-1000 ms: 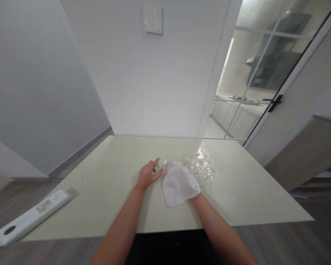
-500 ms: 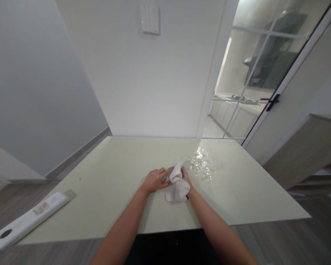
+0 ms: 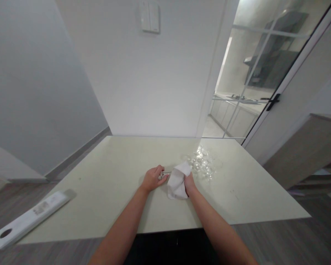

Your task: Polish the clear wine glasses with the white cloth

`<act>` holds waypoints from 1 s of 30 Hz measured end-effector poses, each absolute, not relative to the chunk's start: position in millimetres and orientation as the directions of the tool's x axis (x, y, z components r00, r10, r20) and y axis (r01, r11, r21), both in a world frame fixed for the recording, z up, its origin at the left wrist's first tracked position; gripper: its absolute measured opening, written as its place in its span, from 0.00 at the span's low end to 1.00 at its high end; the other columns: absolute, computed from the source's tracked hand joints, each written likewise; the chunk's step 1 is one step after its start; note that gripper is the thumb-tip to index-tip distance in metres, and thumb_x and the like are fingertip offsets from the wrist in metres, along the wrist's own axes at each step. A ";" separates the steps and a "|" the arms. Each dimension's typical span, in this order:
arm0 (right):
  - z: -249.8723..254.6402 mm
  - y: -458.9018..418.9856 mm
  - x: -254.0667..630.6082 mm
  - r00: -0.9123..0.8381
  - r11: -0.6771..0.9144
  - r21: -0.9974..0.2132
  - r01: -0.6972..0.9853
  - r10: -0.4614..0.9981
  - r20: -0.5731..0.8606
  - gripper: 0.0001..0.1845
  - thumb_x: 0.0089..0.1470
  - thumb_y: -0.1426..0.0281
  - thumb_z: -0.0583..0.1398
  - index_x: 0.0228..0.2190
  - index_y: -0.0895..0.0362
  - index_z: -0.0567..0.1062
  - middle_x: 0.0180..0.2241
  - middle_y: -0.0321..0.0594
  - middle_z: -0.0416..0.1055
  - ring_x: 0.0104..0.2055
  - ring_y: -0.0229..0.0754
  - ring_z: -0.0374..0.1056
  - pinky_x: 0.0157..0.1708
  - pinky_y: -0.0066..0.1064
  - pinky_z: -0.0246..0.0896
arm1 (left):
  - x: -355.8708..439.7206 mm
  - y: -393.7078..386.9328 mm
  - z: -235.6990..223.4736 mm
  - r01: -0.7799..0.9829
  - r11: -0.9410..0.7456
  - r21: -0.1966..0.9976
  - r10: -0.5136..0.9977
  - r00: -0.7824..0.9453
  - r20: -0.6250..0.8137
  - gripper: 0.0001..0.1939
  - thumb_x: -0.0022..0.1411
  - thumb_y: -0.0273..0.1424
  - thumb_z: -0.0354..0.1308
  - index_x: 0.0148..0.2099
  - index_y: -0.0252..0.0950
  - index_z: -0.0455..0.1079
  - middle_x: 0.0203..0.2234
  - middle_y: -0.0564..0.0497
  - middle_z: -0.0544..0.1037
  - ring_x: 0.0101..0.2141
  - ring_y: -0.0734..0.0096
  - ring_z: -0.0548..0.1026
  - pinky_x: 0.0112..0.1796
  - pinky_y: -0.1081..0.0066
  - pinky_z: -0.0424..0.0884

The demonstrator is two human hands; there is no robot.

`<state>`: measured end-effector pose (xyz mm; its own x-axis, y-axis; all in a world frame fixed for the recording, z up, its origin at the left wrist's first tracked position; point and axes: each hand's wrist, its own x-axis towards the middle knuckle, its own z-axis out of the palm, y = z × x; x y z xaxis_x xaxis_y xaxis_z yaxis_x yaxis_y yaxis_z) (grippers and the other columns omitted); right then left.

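My left hand [image 3: 152,178] is closed, thumb and fingers pinching a small shiny object [image 3: 162,175] with a thin bar pointing right; its kind is too small to make out. A hand's breadth to the right, my right hand [image 3: 190,184] is closed on a white cloth [image 3: 177,182]. The cloth is bunched at the hand and hangs loosely toward the tabletop, its left edge beside the thin bar. Just beyond my right hand lies a heap of clear, glinting pieces [image 3: 202,162] on the table.
The pale table [image 3: 121,158] reaches to the white wall. A white power strip [image 3: 30,220] lies across its front left corner. A glass door with a black handle [image 3: 273,102] is at the right, beside a wooden shelf unit [image 3: 306,147].
My hands have moved slightly apart. The left hand has shifted a little left with the shiny object, showing its thin bar. The cloth has been lifted and regathered in my right hand.
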<state>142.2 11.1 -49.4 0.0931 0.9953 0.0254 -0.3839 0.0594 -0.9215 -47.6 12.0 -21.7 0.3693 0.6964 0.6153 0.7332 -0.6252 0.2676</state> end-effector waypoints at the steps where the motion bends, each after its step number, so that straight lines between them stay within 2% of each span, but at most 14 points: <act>1: -49.7 10.9 142.7 0.095 0.069 -0.931 -0.358 0.995 0.037 0.15 0.49 0.57 0.59 0.31 0.56 0.71 0.28 0.38 0.75 0.28 0.41 0.69 0.28 0.31 0.65 | -48.3 11.5 -23.3 0.733 -0.613 0.296 0.721 0.365 0.588 0.11 0.59 0.40 0.54 0.37 0.38 0.65 0.23 0.52 0.72 0.25 0.69 0.72 0.28 0.72 0.65; 4: -49.4 8.1 144.3 0.119 0.153 -0.964 -0.216 0.984 0.129 0.16 0.46 0.61 0.62 0.35 0.57 0.71 0.32 0.38 0.75 0.34 0.42 0.69 0.34 0.31 0.66 | -50.5 11.7 -25.8 0.726 -0.560 0.399 0.788 0.319 0.526 0.11 0.59 0.41 0.53 0.34 0.38 0.62 0.17 0.57 0.66 0.19 0.72 0.67 0.24 0.74 0.60; 8: -46.0 1.4 144.1 0.002 0.341 -0.940 -0.011 0.940 0.341 0.29 0.34 0.69 0.66 0.43 0.57 0.70 0.41 0.41 0.73 0.42 0.43 0.68 0.45 0.33 0.63 | -53.9 15.2 -22.3 0.682 -0.489 0.544 0.851 0.237 0.468 0.14 0.64 0.39 0.44 0.29 0.38 0.60 0.16 0.57 0.63 0.19 0.74 0.64 0.24 0.74 0.57; 10: -44.4 -0.5 143.3 -0.051 0.374 -0.927 0.021 0.927 0.372 0.33 0.32 0.71 0.66 0.45 0.58 0.70 0.43 0.42 0.73 0.44 0.44 0.67 0.47 0.35 0.62 | -55.4 16.4 -20.1 0.660 -0.469 0.587 0.867 0.218 0.447 0.15 0.64 0.39 0.42 0.29 0.38 0.60 0.16 0.57 0.63 0.19 0.74 0.63 0.24 0.74 0.57; 13: -42.9 0.4 143.1 -0.036 0.325 -0.946 0.014 0.945 0.324 0.31 0.33 0.71 0.66 0.44 0.58 0.70 0.42 0.42 0.74 0.43 0.44 0.68 0.48 0.36 0.62 | -55.5 15.7 -19.2 0.642 -0.468 0.607 0.869 0.211 0.447 0.14 0.63 0.41 0.44 0.34 0.38 0.63 0.18 0.57 0.65 0.20 0.73 0.65 0.26 0.74 0.59; 17: -43.2 4.8 144.4 0.007 0.201 -0.977 -0.074 0.980 0.201 0.22 0.43 0.66 0.62 0.43 0.57 0.72 0.41 0.42 0.75 0.43 0.45 0.69 0.48 0.38 0.63 | -52.8 13.3 -21.0 0.616 -0.512 0.598 0.831 0.180 0.527 0.16 0.60 0.43 0.49 0.45 0.38 0.62 0.27 0.54 0.71 0.23 0.73 0.68 0.28 0.73 0.62; 20: -47.2 7.4 143.9 0.004 0.184 -0.976 -0.117 0.983 0.185 0.17 0.47 0.63 0.60 0.40 0.56 0.74 0.41 0.41 0.76 0.44 0.45 0.70 0.48 0.37 0.63 | -51.8 13.4 -21.7 0.623 -0.531 0.574 0.818 0.199 0.539 0.13 0.63 0.41 0.45 0.39 0.38 0.63 0.26 0.52 0.70 0.26 0.71 0.68 0.30 0.72 0.63; 24: -54.0 8.9 141.4 -0.012 0.188 -0.976 -0.112 0.982 0.190 0.15 0.51 0.59 0.57 0.33 0.57 0.76 0.34 0.39 0.77 0.38 0.45 0.71 0.41 0.35 0.65 | -51.5 14.8 -22.3 0.641 -0.497 0.585 0.845 0.205 0.494 0.17 0.67 0.40 0.37 0.31 0.39 0.61 0.22 0.52 0.66 0.26 0.70 0.67 0.30 0.71 0.62; 30: -45.6 4.4 141.6 0.046 0.223 -0.971 -0.091 0.974 0.220 0.14 0.53 0.60 0.56 0.33 0.57 0.75 0.34 0.40 0.77 0.37 0.45 0.71 0.39 0.34 0.66 | -46.7 17.9 -27.1 0.689 -0.411 0.597 0.863 0.084 0.498 0.19 0.67 0.39 0.37 0.28 0.39 0.60 0.18 0.54 0.64 0.21 0.70 0.65 0.25 0.71 0.57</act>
<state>141.6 4.4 -45.6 0.0455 0.9745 0.2198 -0.0907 0.2231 -0.9706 -46.7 17.9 -27.1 0.0842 0.8633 0.4976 0.6892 -0.4111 0.5966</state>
